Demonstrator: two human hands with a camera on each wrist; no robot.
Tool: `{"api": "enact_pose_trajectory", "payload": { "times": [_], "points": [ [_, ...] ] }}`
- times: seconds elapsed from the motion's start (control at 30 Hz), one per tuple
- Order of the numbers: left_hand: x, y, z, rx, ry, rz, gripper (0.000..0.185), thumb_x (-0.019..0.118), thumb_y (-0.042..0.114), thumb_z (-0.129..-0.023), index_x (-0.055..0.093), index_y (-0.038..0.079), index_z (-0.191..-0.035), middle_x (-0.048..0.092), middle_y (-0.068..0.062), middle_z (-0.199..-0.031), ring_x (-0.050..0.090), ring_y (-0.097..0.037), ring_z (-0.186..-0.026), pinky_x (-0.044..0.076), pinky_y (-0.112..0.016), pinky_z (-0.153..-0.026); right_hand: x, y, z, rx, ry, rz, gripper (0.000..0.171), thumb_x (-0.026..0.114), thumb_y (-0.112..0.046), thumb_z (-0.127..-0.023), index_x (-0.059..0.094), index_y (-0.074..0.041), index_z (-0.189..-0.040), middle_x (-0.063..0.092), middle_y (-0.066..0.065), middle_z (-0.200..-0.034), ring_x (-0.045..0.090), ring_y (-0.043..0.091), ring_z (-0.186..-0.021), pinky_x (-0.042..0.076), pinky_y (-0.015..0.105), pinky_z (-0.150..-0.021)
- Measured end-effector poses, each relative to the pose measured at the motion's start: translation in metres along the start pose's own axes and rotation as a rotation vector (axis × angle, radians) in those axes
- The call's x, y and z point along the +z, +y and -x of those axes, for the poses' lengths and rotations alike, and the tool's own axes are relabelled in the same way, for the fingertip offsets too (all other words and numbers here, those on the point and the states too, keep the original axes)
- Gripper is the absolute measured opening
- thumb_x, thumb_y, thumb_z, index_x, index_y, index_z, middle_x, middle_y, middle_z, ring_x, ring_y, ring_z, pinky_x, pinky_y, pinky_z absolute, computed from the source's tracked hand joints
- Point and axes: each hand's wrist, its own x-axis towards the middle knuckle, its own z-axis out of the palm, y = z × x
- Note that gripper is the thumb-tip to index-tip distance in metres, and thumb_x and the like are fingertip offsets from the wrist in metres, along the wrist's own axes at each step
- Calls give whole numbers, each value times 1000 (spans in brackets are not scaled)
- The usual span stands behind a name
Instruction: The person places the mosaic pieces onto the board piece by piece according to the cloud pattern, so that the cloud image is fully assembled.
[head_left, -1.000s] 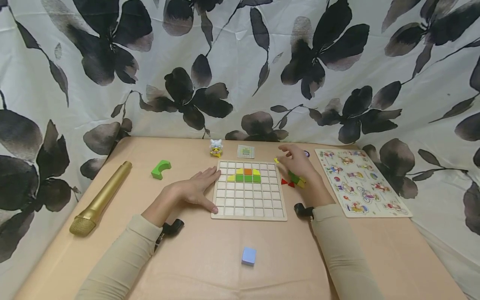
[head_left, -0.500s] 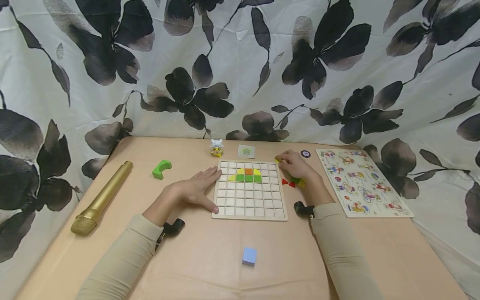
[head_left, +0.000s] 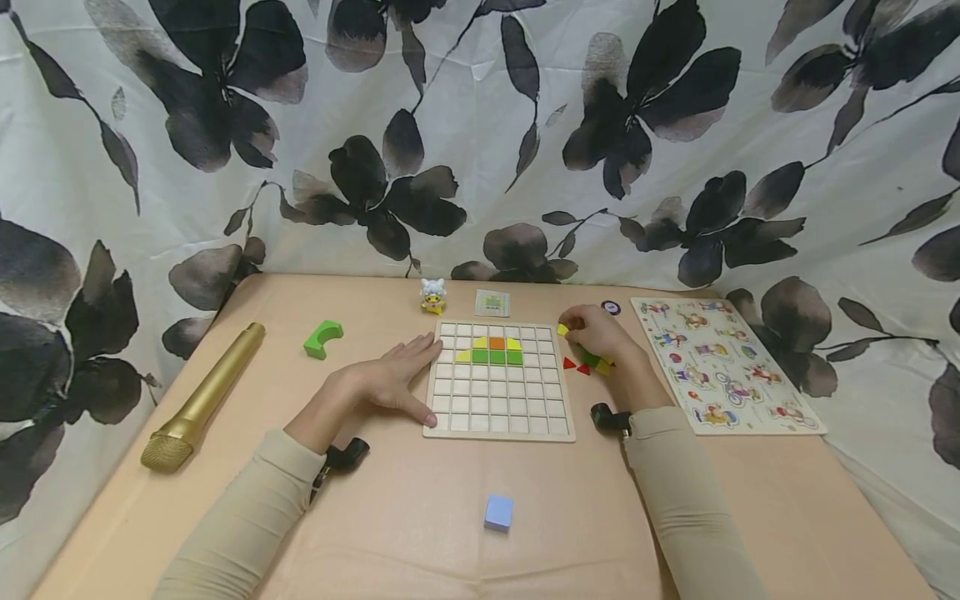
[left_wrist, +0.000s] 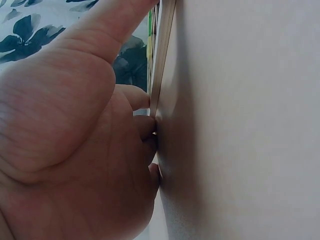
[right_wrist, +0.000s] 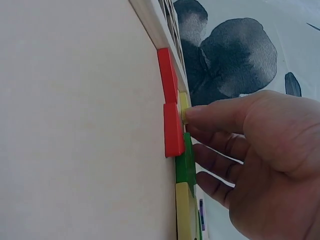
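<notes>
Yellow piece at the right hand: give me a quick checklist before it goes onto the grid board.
1. Right hand pinches the yellow piece: ok, the thumb is on it in the right wrist view.
2. Left hand steadies the grid board: ok, fingers rest against its left edge.
3. Free cells on the board: ok, only a few in the upper rows are filled.
4. Loose red pieces out of the hand's way: ok, they lie on the table beside the board.
5. Shape of the yellow piece: cannot tell, mostly hidden by fingers.

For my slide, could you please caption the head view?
Left hand steadies grid board; right hand pinches a yellow piece.
</notes>
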Motion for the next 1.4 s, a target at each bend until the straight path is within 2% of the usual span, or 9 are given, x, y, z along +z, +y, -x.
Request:
{"api": "enact_pose_trajectory", "payload": {
  "times": [0.23,0.47,0.73,0.83,0.93,1.07,1.17,1.4],
  "points": [
    [0,0,0,2,-3,2,137,86,68,-71,9,9,-168,-7,-14,-176,-4,-34,-163,4,-54,-133,-1,-2,1,21,-12,-3,23,64,-4,-99,69,-9,-121,61,14,-110,55,31,-101,49,36,-84],
    [0,-2,0,2,1,4,137,86,68,-71,9,10,-168,-7,-14,-176,-5,-33,-163,4,-53,-133,-4,-4,5,-63,26,-51,9,67,-4,-99,68,-5,-108,64,12,-99,57,28,-92,49,35,-80],
    [1,-5,-1,26,2,-1,138,85,69,-72,8,8,-168,-7,-15,-176,-5,-35,-163,3,-54,-133,-18,-18,13,-117,64,-109,10,68,-6,-99,72,-10,-107,69,9,-98,60,26,-89,52,31,-74],
    [1,-5,-2,30,2,2,138,85,69,-72,7,8,-168,-8,-16,-176,-5,-35,-163,3,-55,-133,-19,-28,16,-166,36,-125,10,71,-6,-97,73,-9,-106,70,9,-98,61,26,-90,52,32,-77],
    [1,-5,-1,31,3,4,137,85,68,-72,7,8,-168,-7,-15,-176,-5,-35,-163,2,-54,-133,-15,-39,16,-207,-29,-112,9,73,-6,-95,73,-10,-104,69,8,-96,61,25,-89,52,33,-78],
    [1,-4,-1,26,3,5,137,85,68,-72,7,9,-168,-8,-14,-176,-5,-35,-163,2,-54,-133,-4,-52,14,-210,-117,-84,9,75,-8,-94,73,-14,-99,68,4,-92,61,23,-87,53,34,-77],
    [0,-4,0,25,2,3,137,85,68,-73,7,9,-168,-8,-15,-176,-5,-35,-163,2,-54,-133,5,-60,13,-224,-163,-67,9,76,-5,-93,72,-13,-97,68,4,-90,60,22,-85,53,35,-76],
    [0,-5,-1,26,5,7,136,85,67,-73,8,7,-168,-6,-17,-175,-3,-37,-163,4,-56,-132,18,-65,12,-255,-185,-15,10,77,0,-90,73,-8,-94,67,2,-83,59,19,-81,51,30,-75]
  ]
}}
